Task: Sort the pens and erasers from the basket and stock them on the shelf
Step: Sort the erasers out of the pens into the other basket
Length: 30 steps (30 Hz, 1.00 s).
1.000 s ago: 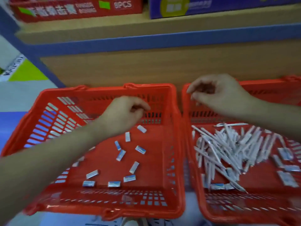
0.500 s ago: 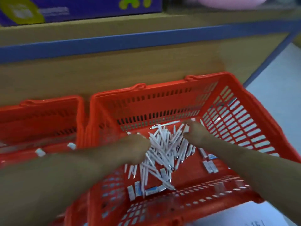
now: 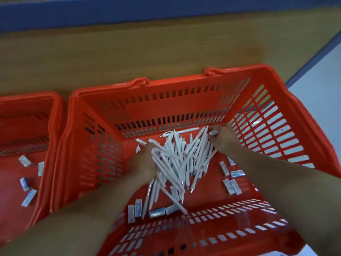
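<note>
Both hands reach into the pen pile in the right red basket.

The left hand (image 3: 145,163) presses against the left flank of the heap of white pens (image 3: 177,159); its fingers are buried among them, so I cannot tell how far they are spread. The right hand (image 3: 223,139) sits at the heap's far right edge, its fingers (image 3: 215,134) pinched together on a small eraser (image 3: 213,133). The right basket (image 3: 166,85) holds the pens in the middle of its floor, with wrapped erasers (image 3: 231,185) scattered near the right wall and along the near edge. The left basket (image 3: 55,115) holds only erasers. Both stand against the wooden shelf (image 3: 129,50).
</note>
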Tool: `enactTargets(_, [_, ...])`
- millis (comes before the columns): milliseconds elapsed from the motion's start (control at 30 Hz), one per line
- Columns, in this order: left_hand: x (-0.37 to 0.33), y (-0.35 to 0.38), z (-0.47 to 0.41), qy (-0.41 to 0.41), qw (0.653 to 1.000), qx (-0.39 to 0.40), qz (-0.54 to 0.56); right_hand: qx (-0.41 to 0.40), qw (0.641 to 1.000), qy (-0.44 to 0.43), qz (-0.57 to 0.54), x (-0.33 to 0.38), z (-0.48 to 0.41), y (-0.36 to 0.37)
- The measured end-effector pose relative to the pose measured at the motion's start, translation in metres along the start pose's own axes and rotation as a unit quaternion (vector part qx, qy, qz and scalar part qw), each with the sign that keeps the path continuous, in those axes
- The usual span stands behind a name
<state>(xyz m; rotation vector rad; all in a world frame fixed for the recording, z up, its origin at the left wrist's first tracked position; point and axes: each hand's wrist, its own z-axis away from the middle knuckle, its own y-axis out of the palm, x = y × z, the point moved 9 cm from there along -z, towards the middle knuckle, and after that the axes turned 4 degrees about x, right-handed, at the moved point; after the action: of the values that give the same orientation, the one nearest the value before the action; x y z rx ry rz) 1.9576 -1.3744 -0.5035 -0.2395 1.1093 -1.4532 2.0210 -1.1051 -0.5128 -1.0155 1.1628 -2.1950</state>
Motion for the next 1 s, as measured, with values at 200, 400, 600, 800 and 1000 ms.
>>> enactTargets(200, [-0.048, -0.008, 0.019, 0.169, 0.973, -0.086, -0.134, 0.034, 0.999, -0.015, 0.02, 0.015, -0.001, 0.0])
enactTargets(400, [-0.072, 0.096, 0.074, 0.371, 0.844, 0.184, -0.34, 0.172, 0.985, 0.011, 0.019, 0.023, 0.014, 0.003])
enactTargets(600, [-0.061, 0.074, 0.048, 0.293, 0.882, 0.138, -0.342, 0.298, 0.944, 0.043, 0.137, -0.012, 0.064, 0.01])
enactTargets(800, [-0.056, 0.062, 0.041, 0.236, 0.902, 0.137, -0.335, 0.209, 0.921, -0.067, 0.321, -0.004, 0.067, 0.016])
enactTargets(1000, [-0.061, 0.06, 0.037, 0.262, 0.867, 0.072, -0.417, 0.124, 0.935, -0.031, 0.331, -0.009, 0.056, 0.004])
